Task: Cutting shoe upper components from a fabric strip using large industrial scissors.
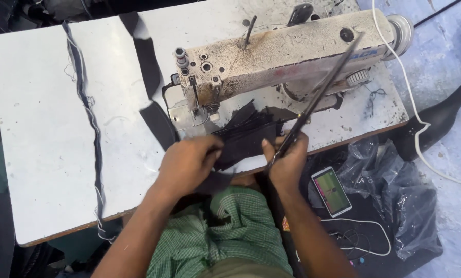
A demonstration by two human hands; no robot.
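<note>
the left hand (186,163) lies on the near end of a bundle of black cloth (246,136), thumb and fingers closed in a pinch on its edge, so the piece stays flat on the white table (45,128) and close to the needle area of the sewing machine (282,56). the cloth sits just in front of the machine's foot, partly over the table's front edge, between the two hands. the right hand (288,162) is closed around the handles of long scissors (325,85), whose blades angle up and away across the machine body; held like that, the points stay off the cloth while the thumb rests against the fabric's right side. whether the blades are parted or together is hard to tell, since they blur into one dark line.

a narrow dark strip (89,123) with loose threads runs down the table's left part, well apart from the hands. a phone (332,190) with a lit screen lies below the table's right corner, beside a crumpled plastic bag (395,190). the needle itself is too small to make out, and the lap under the green checked shirt (215,242) hides whatever cloth hangs below the table edge.
</note>
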